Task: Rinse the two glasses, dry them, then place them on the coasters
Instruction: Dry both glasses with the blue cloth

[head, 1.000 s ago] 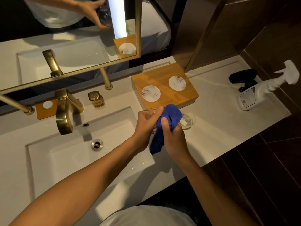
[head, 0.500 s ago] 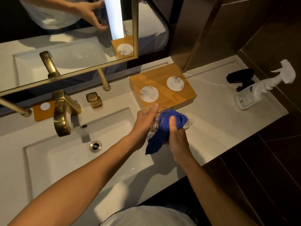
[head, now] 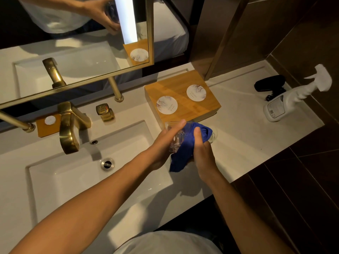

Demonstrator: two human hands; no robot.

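Since a second ago we have turned the glass [head: 176, 138] in our left hand [head: 165, 143]; right hand [head: 201, 153] grips blue cloth [head: 185, 149]. Drying continues; coasters [head: 167, 105] at 12 o'clock are bare.

Blue cloth [head: 185, 154]; clear glass [head: 175, 139]. White round coasters [head: 167, 105] with faint marbled print on a tan wooden tray [head: 205, 107]. Brass-gold faucet [head: 70, 127], white bench [head: 238, 136].

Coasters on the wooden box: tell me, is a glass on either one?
No. Both coasters on the wooden box lie bare.
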